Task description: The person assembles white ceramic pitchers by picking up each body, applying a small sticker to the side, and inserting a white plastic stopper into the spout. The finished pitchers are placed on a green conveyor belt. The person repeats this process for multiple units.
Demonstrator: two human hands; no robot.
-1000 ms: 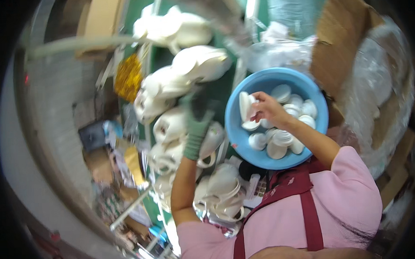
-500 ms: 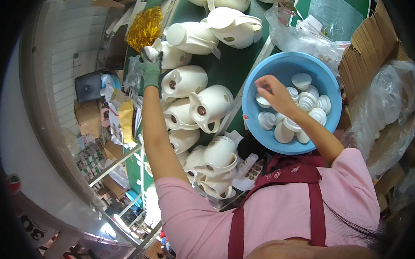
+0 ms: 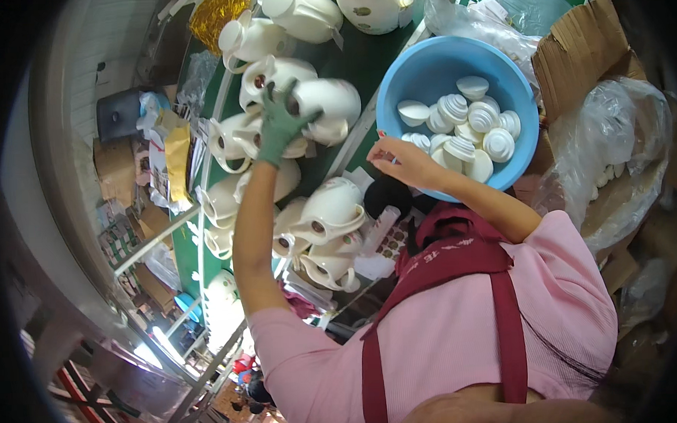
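My left hand [image 3: 282, 125], in a green glove, has its fingers spread over a white jug [image 3: 333, 101] that lies on its side, its mouth facing the hand. I cannot tell whether the fingertips touch it. Several more such jugs lie around it with dark round openings; a white jug [image 3: 256, 41] farther off has a white lid on its end. My bare right hand [image 3: 405, 163] hovers by the near left rim of a blue basin [image 3: 528, 141], fingers loosely bent and nothing visible in them. Inside the basin sit several round white lids [image 3: 484, 115], some ridged.
The jugs rest on a green belt [image 3: 352, 73] with a pale edge rail. Right of the basin stands a torn cardboard box [image 3: 582, 42] with clear plastic bags [image 3: 613, 164]. Gold tinsel [image 3: 216, 18] lies at the far left; a metal frame bar [image 3: 157, 240] runs along the left.
My left hand has left the far jug at the end of the row and moved nearer, spreading open over another jug. My right hand has drawn from above the lids to the basin's near left rim.
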